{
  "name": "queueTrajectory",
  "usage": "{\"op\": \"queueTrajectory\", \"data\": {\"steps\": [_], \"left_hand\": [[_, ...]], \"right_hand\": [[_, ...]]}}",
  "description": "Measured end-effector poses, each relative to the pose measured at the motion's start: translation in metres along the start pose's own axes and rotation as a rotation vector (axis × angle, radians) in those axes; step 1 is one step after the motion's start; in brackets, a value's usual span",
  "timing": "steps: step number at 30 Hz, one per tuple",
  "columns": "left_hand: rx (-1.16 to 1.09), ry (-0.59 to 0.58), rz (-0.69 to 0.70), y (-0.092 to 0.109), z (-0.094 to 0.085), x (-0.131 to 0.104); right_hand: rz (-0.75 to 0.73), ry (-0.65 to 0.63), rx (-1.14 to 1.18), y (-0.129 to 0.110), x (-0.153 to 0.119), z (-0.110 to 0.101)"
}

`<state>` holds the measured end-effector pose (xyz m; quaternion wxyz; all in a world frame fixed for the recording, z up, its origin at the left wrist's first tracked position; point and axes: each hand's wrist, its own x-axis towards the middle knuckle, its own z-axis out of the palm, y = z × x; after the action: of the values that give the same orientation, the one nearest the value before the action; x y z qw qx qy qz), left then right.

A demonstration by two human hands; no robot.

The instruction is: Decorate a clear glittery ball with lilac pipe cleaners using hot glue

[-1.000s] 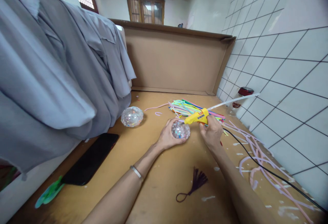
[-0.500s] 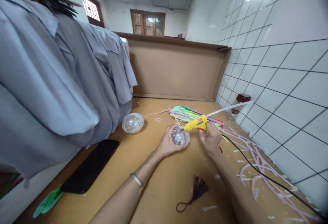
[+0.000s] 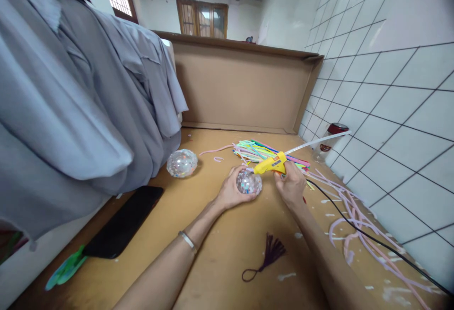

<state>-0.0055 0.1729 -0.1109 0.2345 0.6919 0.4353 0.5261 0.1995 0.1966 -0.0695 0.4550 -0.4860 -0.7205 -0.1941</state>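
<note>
My left hand [image 3: 231, 190] is wrapped round the side of a clear ball [image 3: 248, 183] with small coloured flecks, holding it just above or on the table. In my right hand [image 3: 291, 184] is a yellow hot glue gun [image 3: 270, 163], its nozzle pointing left and down at the ball's upper rim. Whether the tip touches the ball I cannot tell. A long translucent glue stick [image 3: 315, 142] juts from the gun's back end. Behind the hands lies a bundle of coloured pipe cleaners [image 3: 253, 150]. A second clear flecked ball [image 3: 182, 163] sits apart, to the left.
A dark tassel [image 3: 271, 253] lies in front of the hands. Pink and lilac strips [image 3: 354, 220] and a black cord [image 3: 369, 239] run along the tiled wall, near a red-lidded jar [image 3: 324, 146]. At left are a black phone [image 3: 124, 222] and grey clothing [image 3: 88, 92]; cardboard [image 3: 241, 87] stands behind.
The view has tilted slightly down, so things sit a little higher. Both hands keep their hold, and the glue gun stays at the ball's rim.
</note>
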Motion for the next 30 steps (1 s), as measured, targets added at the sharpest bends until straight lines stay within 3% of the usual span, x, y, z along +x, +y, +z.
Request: {"op": "queueTrajectory", "data": {"steps": [30], "left_hand": [[0.033, -0.007, -0.005, 0.0011, 0.0002, 0.0007]], "right_hand": [[0.153, -0.087, 0.000, 0.0019, -0.0016, 0.0045]]}}
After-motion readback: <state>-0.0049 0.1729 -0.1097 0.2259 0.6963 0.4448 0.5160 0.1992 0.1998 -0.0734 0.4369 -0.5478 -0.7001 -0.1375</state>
